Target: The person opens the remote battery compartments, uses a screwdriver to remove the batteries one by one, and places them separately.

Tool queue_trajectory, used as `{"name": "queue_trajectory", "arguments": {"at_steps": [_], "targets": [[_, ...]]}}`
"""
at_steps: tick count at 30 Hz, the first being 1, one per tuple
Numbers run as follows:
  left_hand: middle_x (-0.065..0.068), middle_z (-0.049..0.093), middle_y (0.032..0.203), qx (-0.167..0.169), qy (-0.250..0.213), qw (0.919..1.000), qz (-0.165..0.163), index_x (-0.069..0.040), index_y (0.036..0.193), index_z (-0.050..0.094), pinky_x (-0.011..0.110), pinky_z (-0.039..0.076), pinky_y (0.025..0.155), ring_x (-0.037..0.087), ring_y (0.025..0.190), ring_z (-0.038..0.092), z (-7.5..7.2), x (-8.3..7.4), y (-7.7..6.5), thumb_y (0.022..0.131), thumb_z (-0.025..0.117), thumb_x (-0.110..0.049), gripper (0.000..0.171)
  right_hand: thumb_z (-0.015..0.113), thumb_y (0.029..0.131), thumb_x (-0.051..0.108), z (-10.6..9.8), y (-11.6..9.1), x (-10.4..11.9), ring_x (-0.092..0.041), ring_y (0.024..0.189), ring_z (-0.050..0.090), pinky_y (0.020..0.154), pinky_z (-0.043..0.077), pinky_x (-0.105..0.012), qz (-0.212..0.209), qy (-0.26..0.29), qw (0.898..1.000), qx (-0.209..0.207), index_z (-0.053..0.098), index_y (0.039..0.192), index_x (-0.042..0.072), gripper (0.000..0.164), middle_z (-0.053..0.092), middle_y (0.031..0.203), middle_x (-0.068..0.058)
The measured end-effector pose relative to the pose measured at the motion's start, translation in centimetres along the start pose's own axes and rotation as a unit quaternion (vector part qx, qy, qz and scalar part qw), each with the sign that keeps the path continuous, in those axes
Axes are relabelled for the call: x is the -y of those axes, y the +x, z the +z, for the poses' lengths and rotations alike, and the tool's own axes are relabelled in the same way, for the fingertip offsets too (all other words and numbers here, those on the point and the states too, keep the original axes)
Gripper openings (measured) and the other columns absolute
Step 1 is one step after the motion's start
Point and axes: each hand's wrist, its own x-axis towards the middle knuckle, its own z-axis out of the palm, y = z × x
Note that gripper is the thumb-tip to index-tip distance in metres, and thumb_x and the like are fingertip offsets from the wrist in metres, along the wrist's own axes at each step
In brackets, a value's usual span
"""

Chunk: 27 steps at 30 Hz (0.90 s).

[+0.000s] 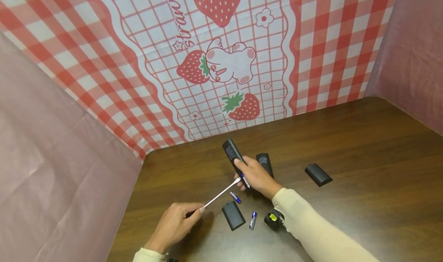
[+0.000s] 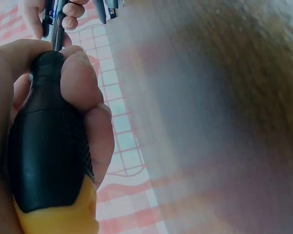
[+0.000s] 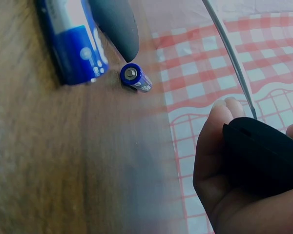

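Note:
My left hand (image 1: 178, 221) grips a screwdriver, its black and yellow handle (image 2: 51, 156) filling the left wrist view. The metal shaft (image 1: 221, 194) slants up to the right, its tip right at the lower end of a black remote control (image 1: 232, 151). That remote is held in my right hand (image 1: 257, 176), thumb across its top side. A blue and white battery (image 1: 246, 182) shows in the remote's uncovered lower end. In the right wrist view the remote's dark end (image 3: 263, 156) hides the battery bay. Two loose batteries, one upper (image 1: 235, 197) and one lower (image 1: 253, 220), lie below the hands.
A black battery cover (image 1: 233, 216) lies beside the loose batteries, and another black cover (image 1: 318, 174) is farther right. Behind my right hand sits a second black remote (image 1: 264, 164). A strawberry-patterned cloth (image 1: 311, 62) hangs at the wooden table's (image 1: 363, 150) back edge.

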Motion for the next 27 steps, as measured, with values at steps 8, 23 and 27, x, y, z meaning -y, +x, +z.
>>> {"name": "queue_trajectory", "arguments": {"at_steps": [8, 23, 27], "targets": [[-0.025, 0.064, 0.079, 0.003, -0.007, 1.0, -0.003, -0.031, 0.103, 0.079, 0.023, 0.046, 0.059, -0.007, 0.056, 0.054, 0.12, -0.08, -0.06, 0.096, 0.068, -0.038, 0.015, 0.046, 0.107, 0.033, -0.06, 0.12, -0.12, -0.025, 0.058, 0.062, 0.052, 0.055, -0.04, -0.007, -0.003, 1.0, 0.0, 0.052, 0.109, -0.006, 0.039, 0.063, 0.083, -0.02], [-0.026, 0.058, 0.068, 0.016, -0.016, 0.9997, -0.001, -0.031, 0.102, 0.079, 0.022, 0.045, 0.055, -0.008, 0.05, 0.051, 0.13, -0.03, -0.08, 0.097, 0.067, -0.038, 0.015, 0.046, 0.107, 0.033, 0.02, 0.2, -0.31, -0.025, 0.058, 0.063, 0.051, 0.055, -0.038, -0.003, -0.007, 1.0, -0.007, 0.052, 0.109, -0.005, 0.039, 0.064, 0.083, -0.02], [-0.025, 0.059, 0.067, 0.019, -0.017, 0.9997, -0.002, -0.032, 0.103, 0.079, 0.022, 0.044, 0.055, -0.008, 0.05, 0.051, 0.01, -0.13, -0.03, 0.097, 0.067, -0.037, 0.015, 0.046, 0.107, 0.033, 0.03, 0.32, -0.41, -0.023, 0.057, 0.062, 0.051, 0.054, -0.036, -0.002, -0.007, 1.0, -0.011, 0.052, 0.108, -0.005, 0.038, 0.063, 0.081, -0.018]]}}
